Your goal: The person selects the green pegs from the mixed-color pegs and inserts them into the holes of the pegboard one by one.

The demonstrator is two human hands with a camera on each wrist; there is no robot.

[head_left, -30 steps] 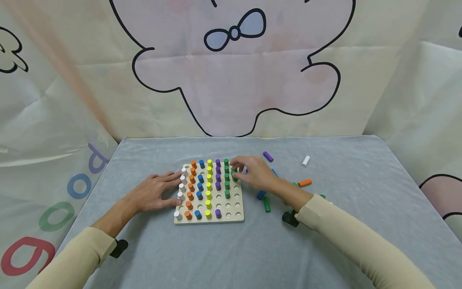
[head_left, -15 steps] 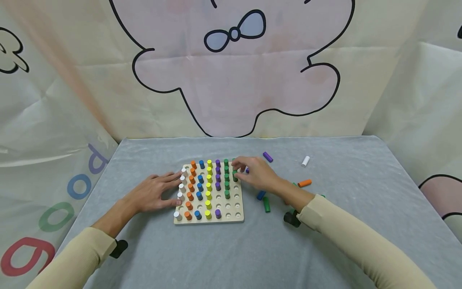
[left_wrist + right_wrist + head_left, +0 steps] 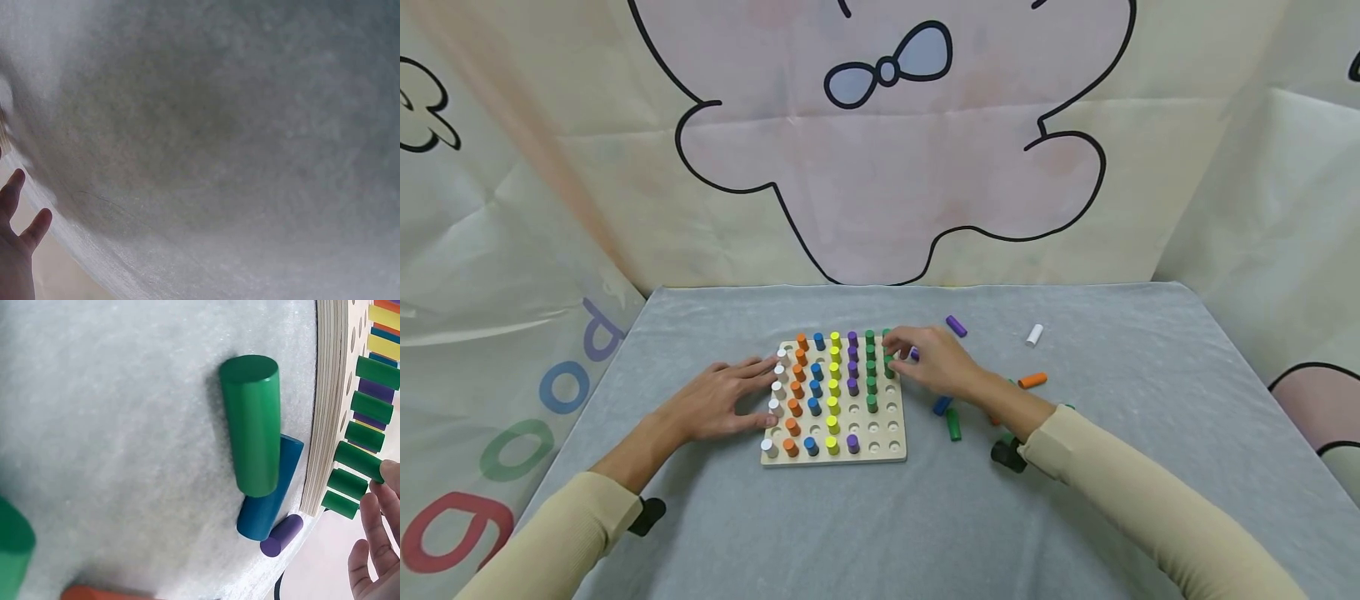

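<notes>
A wooden pegboard [image 3: 833, 463] holds upright pegs in columns of white, orange, blue, yellow, purple and green. At its right column, my right hand [image 3: 934, 358] pinches a green peg [image 3: 359, 462] between thumb and fingertips. The peg stands at the board, but the head view does not show how deep it sits. Other green pegs [image 3: 347, 483] stand beside it. My left hand [image 3: 718, 400], fingers spread, rests at the board's left edge by the white pegs [image 3: 775, 407]. Only part of the left hand [image 3: 15, 250] shows in the left wrist view.
Loose pegs lie right of the board on the grey cloth [image 3: 737, 533]: a purple peg [image 3: 957, 326], a white peg [image 3: 1034, 335], an orange peg [image 3: 1032, 380], a blue peg [image 3: 942, 405] and a green peg [image 3: 953, 424]. My right forearm partly covers others.
My right hand has shifted very slightly right, keeping its pinch on the green peg at the same part of the board. My left hand has stayed in place.
</notes>
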